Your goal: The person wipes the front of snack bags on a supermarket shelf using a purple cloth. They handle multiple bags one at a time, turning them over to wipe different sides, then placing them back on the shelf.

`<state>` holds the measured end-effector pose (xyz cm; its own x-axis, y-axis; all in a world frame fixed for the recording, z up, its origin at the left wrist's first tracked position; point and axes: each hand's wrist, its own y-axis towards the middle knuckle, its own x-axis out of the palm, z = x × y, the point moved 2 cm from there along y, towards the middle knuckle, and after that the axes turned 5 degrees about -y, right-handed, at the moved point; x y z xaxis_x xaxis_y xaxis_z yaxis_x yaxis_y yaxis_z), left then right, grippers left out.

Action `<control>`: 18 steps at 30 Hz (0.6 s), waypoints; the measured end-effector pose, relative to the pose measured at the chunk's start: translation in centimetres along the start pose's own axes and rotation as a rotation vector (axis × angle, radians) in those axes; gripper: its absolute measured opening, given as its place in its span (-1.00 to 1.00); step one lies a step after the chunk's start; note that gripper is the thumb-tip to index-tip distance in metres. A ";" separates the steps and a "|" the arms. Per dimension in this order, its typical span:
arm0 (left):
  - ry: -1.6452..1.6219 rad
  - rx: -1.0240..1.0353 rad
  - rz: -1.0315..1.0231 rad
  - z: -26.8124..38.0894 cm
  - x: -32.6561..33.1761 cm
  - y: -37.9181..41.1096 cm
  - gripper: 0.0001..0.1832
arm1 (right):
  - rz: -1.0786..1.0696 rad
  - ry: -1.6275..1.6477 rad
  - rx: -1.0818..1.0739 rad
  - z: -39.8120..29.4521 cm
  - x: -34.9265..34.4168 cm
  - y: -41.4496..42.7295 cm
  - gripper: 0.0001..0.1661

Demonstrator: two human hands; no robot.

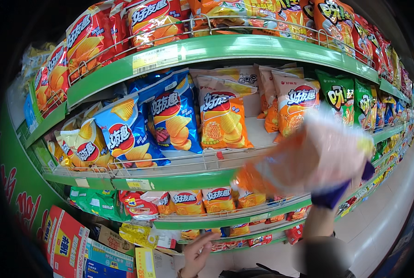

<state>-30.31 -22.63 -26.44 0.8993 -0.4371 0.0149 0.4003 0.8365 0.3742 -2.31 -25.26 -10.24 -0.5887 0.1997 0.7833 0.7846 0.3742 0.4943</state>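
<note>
An orange and pale pink snack bag, blurred by motion, is held up by my right hand in front of the shelves. The bag hides most of that hand, and a dark purple band lies near the wrist. My left hand is low in the picture with fingers apart and nothing in it. Behind the raised bag, the middle shelf holds an upright orange chip bag, blue chip bags, another orange chip bag and green snack bags.
Green shelf edges carry wire guards. Red chip bags fill the top shelf. Lower shelves hold more bags. Cardboard cartons stand at bottom left. A tiled aisle floor runs along the right.
</note>
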 end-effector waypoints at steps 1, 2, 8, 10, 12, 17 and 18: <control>0.005 0.082 -0.020 0.7 0.1 0.8 -0.60 | -0.062 0.051 0.074 -0.3 -1.7 -1.5 -0.49; 0.016 0.161 -0.044 1.5 0.3 1.5 -0.51 | 0.012 -0.128 0.042 -0.7 -3.7 -2.9 -0.50; -0.179 0.222 -0.265 2.5 4.7 5.7 -0.10 | 0.136 -0.498 0.227 0.3 -9.3 -9.6 -0.88; -0.289 0.129 -0.197 2.0 6.5 5.7 -0.26 | 0.019 -0.528 0.298 1.3 -10.8 -10.8 -0.85; -0.326 0.045 -0.253 0.8 7.0 5.7 -0.41 | -0.003 -0.573 0.367 1.9 -11.5 -11.8 -0.82; -0.331 0.047 -0.125 -0.3 8.6 6.1 -0.68 | -0.080 -0.590 0.468 1.7 -13.6 -12.0 -0.77; -0.326 0.069 -0.103 -0.6 8.9 6.3 -0.72 | -0.102 -0.533 0.359 1.6 -13.3 -11.9 -0.73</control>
<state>-19.71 -20.99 -24.51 0.7469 -0.6097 0.2652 0.4629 0.7632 0.4509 -4.10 -30.89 -27.17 -0.7450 0.5348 0.3987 0.6604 0.6757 0.3277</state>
